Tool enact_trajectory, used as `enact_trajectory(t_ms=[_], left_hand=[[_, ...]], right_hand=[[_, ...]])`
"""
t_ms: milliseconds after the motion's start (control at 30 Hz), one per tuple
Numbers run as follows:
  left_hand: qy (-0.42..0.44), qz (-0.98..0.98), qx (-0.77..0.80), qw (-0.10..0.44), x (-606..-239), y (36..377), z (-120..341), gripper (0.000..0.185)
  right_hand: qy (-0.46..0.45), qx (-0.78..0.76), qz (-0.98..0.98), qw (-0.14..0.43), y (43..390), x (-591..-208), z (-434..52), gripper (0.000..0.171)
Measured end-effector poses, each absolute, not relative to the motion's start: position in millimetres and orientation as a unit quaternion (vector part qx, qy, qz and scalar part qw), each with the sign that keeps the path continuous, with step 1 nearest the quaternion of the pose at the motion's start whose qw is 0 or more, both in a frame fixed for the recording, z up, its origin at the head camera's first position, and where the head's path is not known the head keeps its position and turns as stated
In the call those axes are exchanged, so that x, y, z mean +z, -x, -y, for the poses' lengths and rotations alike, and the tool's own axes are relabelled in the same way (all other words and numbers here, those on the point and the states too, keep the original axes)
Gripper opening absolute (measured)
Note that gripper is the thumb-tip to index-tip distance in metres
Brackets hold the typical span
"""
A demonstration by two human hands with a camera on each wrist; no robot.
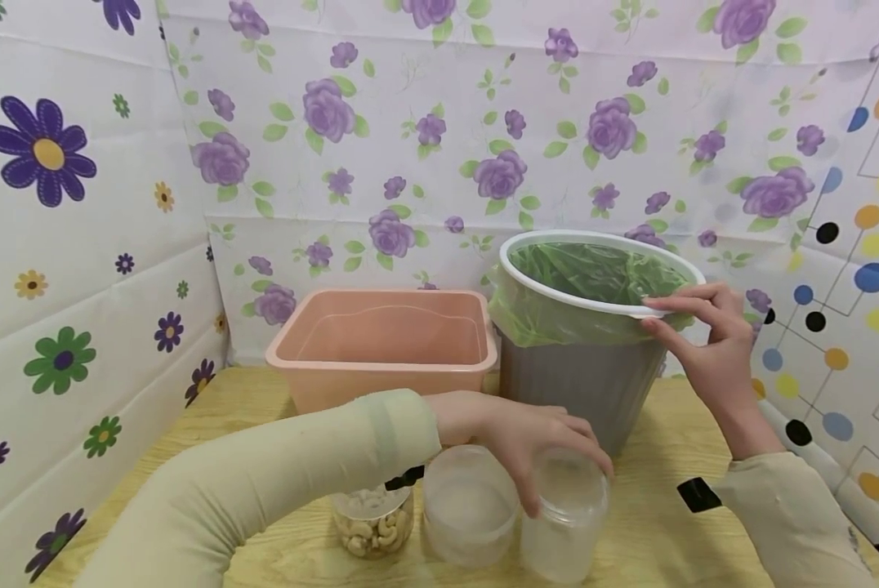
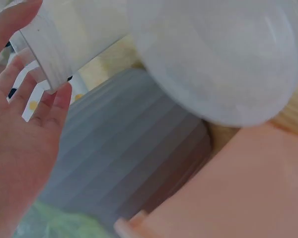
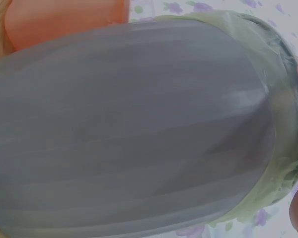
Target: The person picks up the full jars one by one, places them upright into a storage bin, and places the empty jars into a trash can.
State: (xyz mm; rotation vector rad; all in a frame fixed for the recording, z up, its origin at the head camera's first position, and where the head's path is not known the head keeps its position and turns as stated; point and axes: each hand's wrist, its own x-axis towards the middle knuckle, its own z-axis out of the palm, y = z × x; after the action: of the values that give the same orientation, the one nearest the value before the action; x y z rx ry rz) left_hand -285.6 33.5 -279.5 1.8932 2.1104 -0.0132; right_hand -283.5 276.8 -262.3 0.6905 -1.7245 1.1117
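My left hand (image 1: 550,457) reaches across the table and grips the top of a clear plastic jar (image 1: 564,523). In the left wrist view the thumb and fingers (image 2: 49,106) lie on either side of that jar (image 2: 54,49). My right hand (image 1: 663,317) pinches the white rim of a grey bin (image 1: 579,384) lined with a green bag (image 1: 594,273). The right wrist view is filled by the bin's ribbed wall (image 3: 129,134) and the bag's edge (image 3: 283,99).
A second clear jar (image 1: 469,506) and a jar of cashews (image 1: 373,527) stand left of the held one on the wooden table (image 1: 660,523). A pink basin (image 1: 381,343) sits behind, left of the bin. Flowered sheets wall in the back and both sides.
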Motion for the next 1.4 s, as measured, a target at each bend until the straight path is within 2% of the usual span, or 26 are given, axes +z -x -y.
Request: enact_trajectory(t_ms=[367,700,1033,1200,1400], left_hand=[[-0.638,-0.757,0.011,0.145,-214,282,-20,0.09],[-0.62,-0.772,0.0,0.141,-147,282,-5,0.089],[-0.582,-0.802,0.056,0.125,-72,281,18,0.096],[-0.57,-0.814,0.071,0.084,-36,278,26,0.097],[-0.533,-0.845,0.034,0.007,-13,283,31,0.097]], right_hand=[[-0.274,0.454,0.712,0.461,304,-273,-297,0.025],[-0.27,0.46,0.713,0.454,296,-268,-289,0.023],[-0.26,0.463,0.716,0.453,293,-266,-289,0.023],[-0.252,0.462,0.721,0.451,295,-266,-291,0.024],[-0.256,0.458,0.723,0.45,295,-267,-291,0.024]])
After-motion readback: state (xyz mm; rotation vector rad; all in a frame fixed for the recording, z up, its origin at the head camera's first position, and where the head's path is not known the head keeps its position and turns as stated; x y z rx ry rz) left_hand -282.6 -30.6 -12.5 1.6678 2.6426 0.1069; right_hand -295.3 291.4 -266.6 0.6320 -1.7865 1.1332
